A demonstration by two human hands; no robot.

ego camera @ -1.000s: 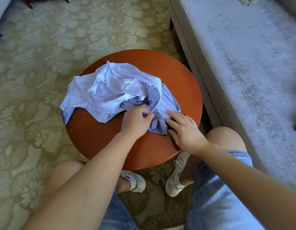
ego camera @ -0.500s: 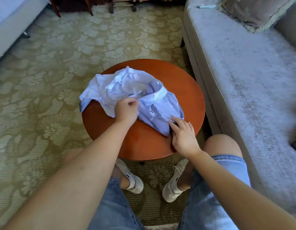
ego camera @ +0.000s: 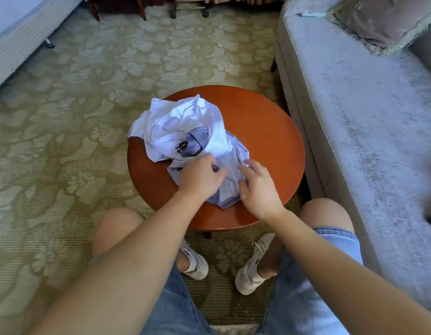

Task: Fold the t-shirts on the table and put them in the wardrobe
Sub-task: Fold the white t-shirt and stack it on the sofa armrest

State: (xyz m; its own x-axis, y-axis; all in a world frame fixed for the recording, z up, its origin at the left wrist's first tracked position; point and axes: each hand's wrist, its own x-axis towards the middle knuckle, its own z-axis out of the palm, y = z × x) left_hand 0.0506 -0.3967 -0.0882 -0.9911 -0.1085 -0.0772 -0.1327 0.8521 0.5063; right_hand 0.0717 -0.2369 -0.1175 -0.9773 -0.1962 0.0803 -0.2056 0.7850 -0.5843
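Observation:
A crumpled pale lavender-white t-shirt (ego camera: 185, 124) lies in a heap on the round reddish wooden table (ego camera: 270, 141); a dark printed logo shows among its folds. My left hand (ego camera: 200, 176) is at the near side of the heap, its fingers curled into the fabric. Just to its right, my right hand (ego camera: 258, 187) has its fingers loosely bent and touches the shirt's near edge, where a hem with a patterned strip hangs toward me. How many shirts make up the heap is hidden by the folds.
A grey sofa (ego camera: 354, 117) with a cushion (ego camera: 383, 18) runs along the right, close to the table. Patterned green carpet (ego camera: 76, 117) covers the floor. A bed edge (ego camera: 18, 37) is at top left and furniture legs (ego camera: 142, 8) at the top. My knees flank the table's near rim.
The shirt has been bunched into a tighter heap nearer the table's middle. My left hand came back toward the near edge with fabric; my right hand lifted off its flat press.

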